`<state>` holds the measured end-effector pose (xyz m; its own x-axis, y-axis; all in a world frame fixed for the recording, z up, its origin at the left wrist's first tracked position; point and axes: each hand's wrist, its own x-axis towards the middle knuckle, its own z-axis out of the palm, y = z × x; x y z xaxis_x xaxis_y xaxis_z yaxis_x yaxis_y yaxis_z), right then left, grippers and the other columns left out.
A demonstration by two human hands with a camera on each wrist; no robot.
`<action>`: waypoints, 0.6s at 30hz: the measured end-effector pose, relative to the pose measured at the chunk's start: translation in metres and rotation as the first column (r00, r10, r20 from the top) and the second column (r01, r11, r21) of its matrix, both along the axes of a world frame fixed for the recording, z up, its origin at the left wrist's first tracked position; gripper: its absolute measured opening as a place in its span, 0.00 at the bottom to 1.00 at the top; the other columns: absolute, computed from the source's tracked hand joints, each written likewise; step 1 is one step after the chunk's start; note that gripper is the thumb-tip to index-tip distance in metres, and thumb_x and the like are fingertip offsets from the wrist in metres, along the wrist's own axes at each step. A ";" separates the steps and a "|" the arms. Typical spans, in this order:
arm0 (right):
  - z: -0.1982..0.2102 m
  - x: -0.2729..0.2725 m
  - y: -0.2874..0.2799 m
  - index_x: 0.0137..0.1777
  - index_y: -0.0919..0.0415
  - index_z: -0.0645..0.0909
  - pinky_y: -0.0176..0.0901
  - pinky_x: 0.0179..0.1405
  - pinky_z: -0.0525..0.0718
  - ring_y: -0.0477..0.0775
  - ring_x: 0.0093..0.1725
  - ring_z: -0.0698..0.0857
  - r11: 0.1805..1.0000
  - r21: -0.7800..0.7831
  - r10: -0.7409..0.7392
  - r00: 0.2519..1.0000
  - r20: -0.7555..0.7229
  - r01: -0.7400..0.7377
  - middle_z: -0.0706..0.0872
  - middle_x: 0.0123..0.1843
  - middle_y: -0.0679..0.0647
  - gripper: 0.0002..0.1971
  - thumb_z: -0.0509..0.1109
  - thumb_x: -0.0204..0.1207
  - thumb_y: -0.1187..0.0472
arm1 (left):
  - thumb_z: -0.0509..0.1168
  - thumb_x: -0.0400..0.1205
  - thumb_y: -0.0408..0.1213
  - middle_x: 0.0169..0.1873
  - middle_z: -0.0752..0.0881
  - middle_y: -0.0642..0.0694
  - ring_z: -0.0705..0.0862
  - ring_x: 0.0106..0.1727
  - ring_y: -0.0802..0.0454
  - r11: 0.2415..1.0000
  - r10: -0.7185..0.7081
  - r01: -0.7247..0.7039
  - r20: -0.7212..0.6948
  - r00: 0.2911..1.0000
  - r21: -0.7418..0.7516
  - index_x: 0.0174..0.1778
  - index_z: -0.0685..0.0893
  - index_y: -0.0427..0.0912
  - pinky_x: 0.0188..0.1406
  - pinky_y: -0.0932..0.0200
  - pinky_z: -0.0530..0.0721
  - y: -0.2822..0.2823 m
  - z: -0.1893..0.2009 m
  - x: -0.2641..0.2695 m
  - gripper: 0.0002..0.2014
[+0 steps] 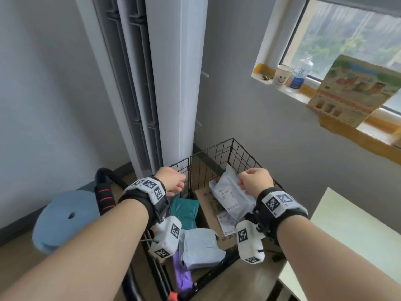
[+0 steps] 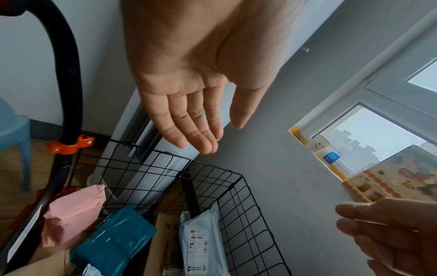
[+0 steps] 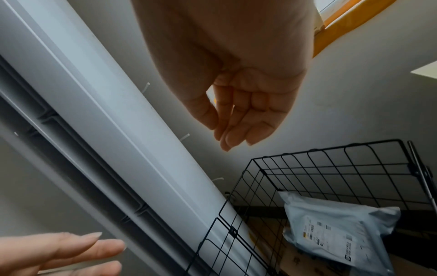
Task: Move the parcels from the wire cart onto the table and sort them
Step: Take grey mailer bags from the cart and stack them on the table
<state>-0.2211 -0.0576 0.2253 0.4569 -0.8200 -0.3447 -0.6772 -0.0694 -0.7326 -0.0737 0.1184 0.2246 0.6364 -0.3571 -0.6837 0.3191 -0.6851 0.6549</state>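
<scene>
Nothing is gripped. The left hand is held above the cart with fingers straight and together, palm empty. The right hand hangs with fingers loosely bent toward the thumb, also empty; both are poised over the wire cart and touch no parcel.

The parcels are all in the cart. A grey poly mailer leans upright against the far mesh wall, just below the right hand. Under it a brown cardboard box lies flat. A teal poly bag rests beside the box, a pink bag stands at the handle side, a pale blue-grey mailer lies nearest the person, and a purple bag shows beneath it. The table stands just right of the cart.

Handling, as judged: the poly mailers are expected to be light, soft and floppy, with a slick film that may slide under a pinch. The upright grey mailer is best taken at its free top edge, thumb on one face and fingers on the other. The box is judged stiff and heavier; two hands at opposite edges are advised, once the mailer is off it.

Writing: a white shipping label with barcode and small print is seen on the grey mailer, too small to read. Dark printed characters on the box are not legible. A paper cup on the window sill bears a smiley face.
</scene>
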 end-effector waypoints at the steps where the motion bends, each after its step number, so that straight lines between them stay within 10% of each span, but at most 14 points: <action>1: -0.004 0.004 0.001 0.44 0.58 0.87 0.51 0.50 0.89 0.54 0.42 0.88 1.000 0.006 0.004 1.000 -0.009 -0.004 0.90 0.38 0.55 0.08 0.66 0.78 0.61 | 0.61 0.80 0.37 0.30 0.81 0.50 0.76 0.19 0.60 1.000 0.012 -0.012 -0.004 1.000 0.008 0.35 0.76 0.43 0.18 0.69 0.72 0.000 -0.003 0.004 0.08; 18: -0.127 0.078 -0.033 0.35 0.55 0.84 0.55 0.54 0.88 0.58 0.46 0.89 0.971 0.226 0.128 0.968 -0.215 -0.078 0.90 0.37 0.56 0.09 0.67 0.76 0.60 | 0.60 0.84 0.31 0.28 0.78 0.46 0.77 0.21 0.55 0.981 0.189 -0.181 -0.148 0.971 0.063 0.33 0.76 0.41 0.28 0.62 0.73 -0.023 -0.118 0.043 0.12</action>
<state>-0.1433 -0.0910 0.0988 0.4246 -0.6682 -0.6110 -0.8242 -0.0059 -0.5663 -0.0303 0.0955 0.1063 0.5750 -0.2066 -0.7916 0.5370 -0.6347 0.5557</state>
